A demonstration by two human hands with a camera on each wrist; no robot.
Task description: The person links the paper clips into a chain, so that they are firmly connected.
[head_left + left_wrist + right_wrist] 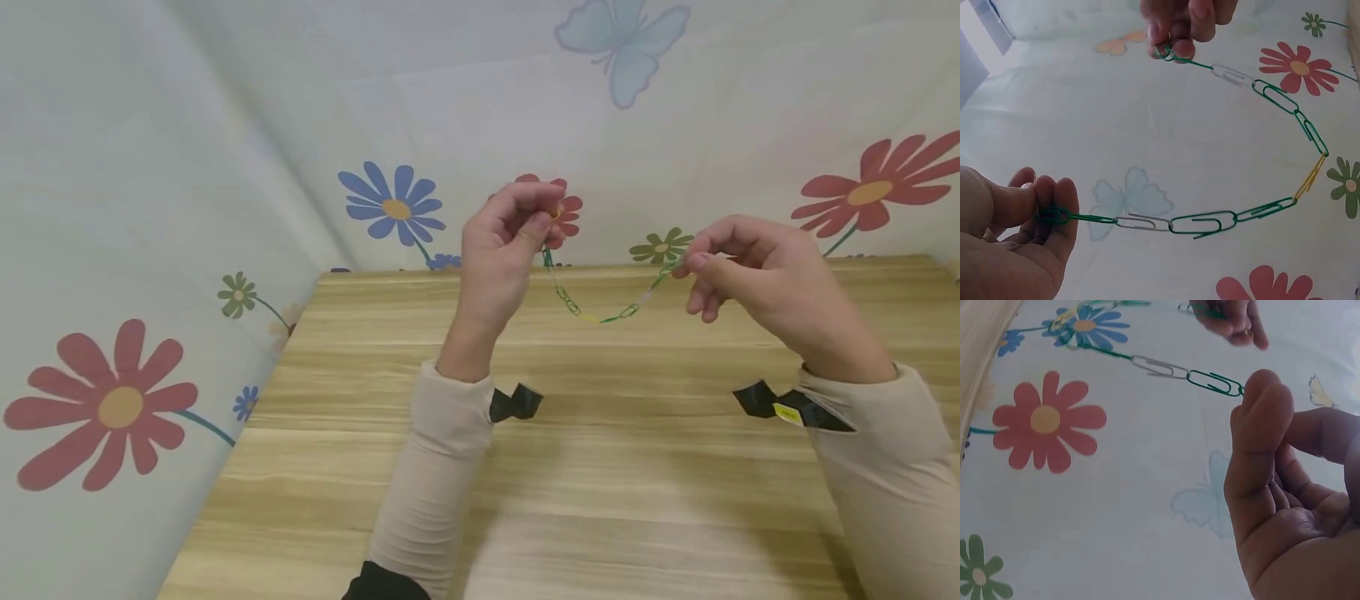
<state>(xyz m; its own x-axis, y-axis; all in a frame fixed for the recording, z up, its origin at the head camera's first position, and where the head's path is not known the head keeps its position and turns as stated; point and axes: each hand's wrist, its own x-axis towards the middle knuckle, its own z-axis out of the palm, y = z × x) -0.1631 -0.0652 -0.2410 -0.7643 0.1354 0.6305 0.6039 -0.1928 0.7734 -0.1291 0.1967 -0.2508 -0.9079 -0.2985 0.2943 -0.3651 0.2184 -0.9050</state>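
A chain of linked paper clips, mostly green with white and yellow ones among them, sags in a curve between both hands above the table. My left hand pinches one end between thumb and fingers; in the left wrist view a green clip shows at those fingertips. The other end is pinched by my right hand, its thumb against the index finger. A yellow clip sits near the lowest part of the curve. In the right wrist view, fingertips hide the end of a green clip.
Below the hands lies a wood-grain table. Behind and to the left hangs a white cloth printed with flowers and a butterfly. Black straps are at both wrists, over beige sleeves.
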